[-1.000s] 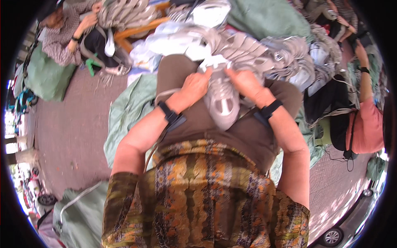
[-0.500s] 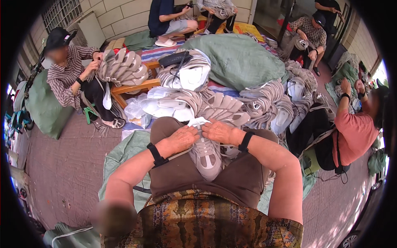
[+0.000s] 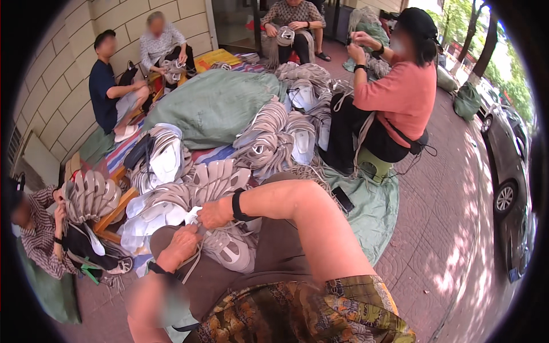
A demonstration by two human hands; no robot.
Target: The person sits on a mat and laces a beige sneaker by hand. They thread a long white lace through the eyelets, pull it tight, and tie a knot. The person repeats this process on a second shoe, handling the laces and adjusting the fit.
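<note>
A grey shoe upper (image 3: 230, 250) lies across my lap, its toe toward me. My right hand (image 3: 216, 214) is closed at the upper's far end, beside a white flap (image 3: 193, 215) that sticks out there. Close by on the left, my left hand (image 3: 183, 244) is closed with its fingertips pinched at the upper's edge. A pale lace (image 3: 194, 264) hangs down by the left hand. The fingertips of both hands partly hide what they grip. Just beyond them lies a fanned row of grey shoe uppers (image 3: 220, 178).
More bundled uppers (image 3: 269, 123) and white-lined ones (image 3: 162, 157) surround a large green sack (image 3: 214, 106). A wooden stool (image 3: 114, 214) stands left. A co-worker in a coral top (image 3: 392, 94) sits right, near a phone (image 3: 343, 199) on green sheeting (image 3: 374, 228). Others sit around the pile.
The view has swung to the right, so the pile and my hands appear farther left. Both hands stay at the upper's far end, with the left now lower than the right.
</note>
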